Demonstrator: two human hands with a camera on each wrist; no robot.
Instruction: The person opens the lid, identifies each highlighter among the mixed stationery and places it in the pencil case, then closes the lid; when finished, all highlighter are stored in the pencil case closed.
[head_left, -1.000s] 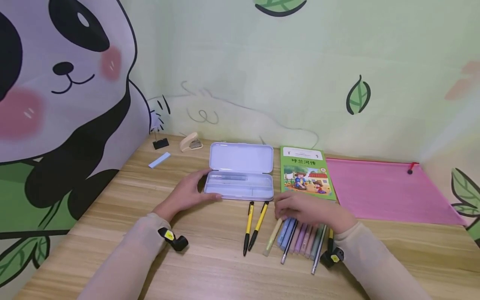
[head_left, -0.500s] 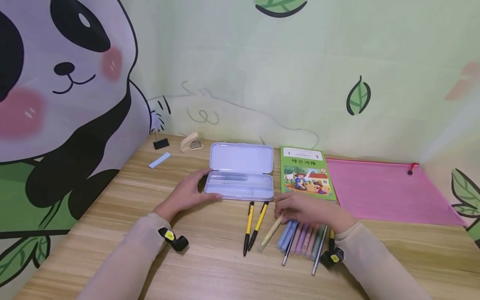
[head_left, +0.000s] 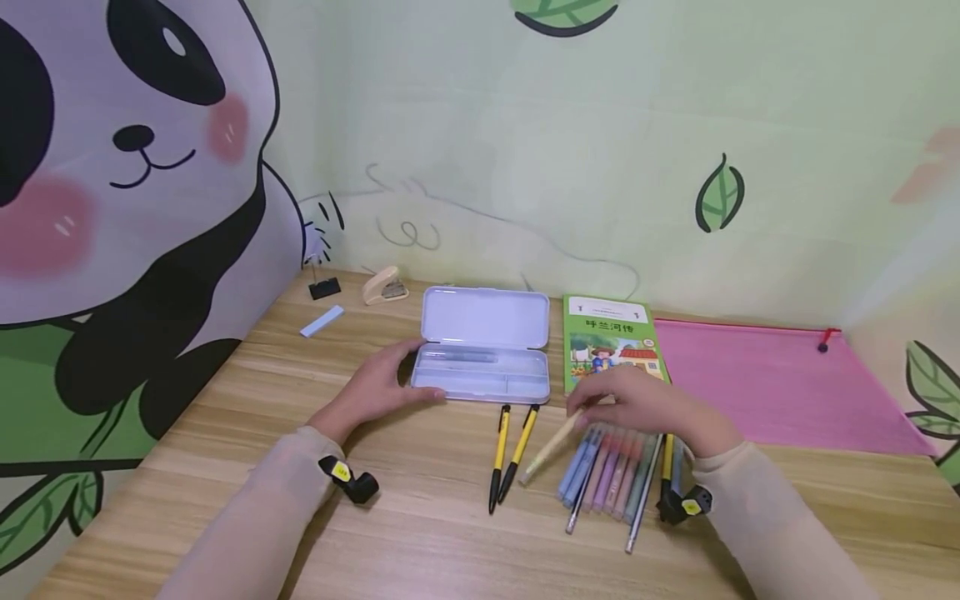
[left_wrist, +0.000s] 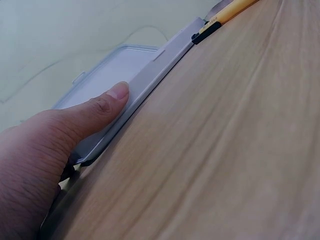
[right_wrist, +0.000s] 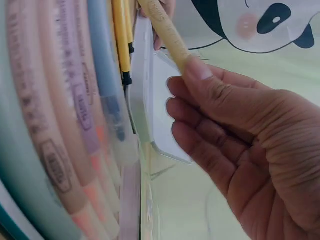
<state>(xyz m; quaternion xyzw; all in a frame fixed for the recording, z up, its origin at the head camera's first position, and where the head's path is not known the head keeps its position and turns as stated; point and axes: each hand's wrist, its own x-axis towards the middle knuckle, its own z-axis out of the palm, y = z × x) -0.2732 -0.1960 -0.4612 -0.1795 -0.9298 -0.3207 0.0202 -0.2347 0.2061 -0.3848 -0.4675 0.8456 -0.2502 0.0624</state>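
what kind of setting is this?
Likely a child's study desk: a wooden desk against panda wallpaper, with an open pencil case, a children's book and pastel pens.

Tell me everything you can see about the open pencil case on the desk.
The pencil case is a pale lilac, flat rectangular box with rounded corners, plastic by its look. It sits on the wooden desk with its lid hinged back, open. Its shallow tray shows a divider and one clear pen-like item. The left hand rests against its left end, thumb on the rim.

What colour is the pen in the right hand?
Pale yellow. The pen shows best in the right wrist view, pinched by the right hand.
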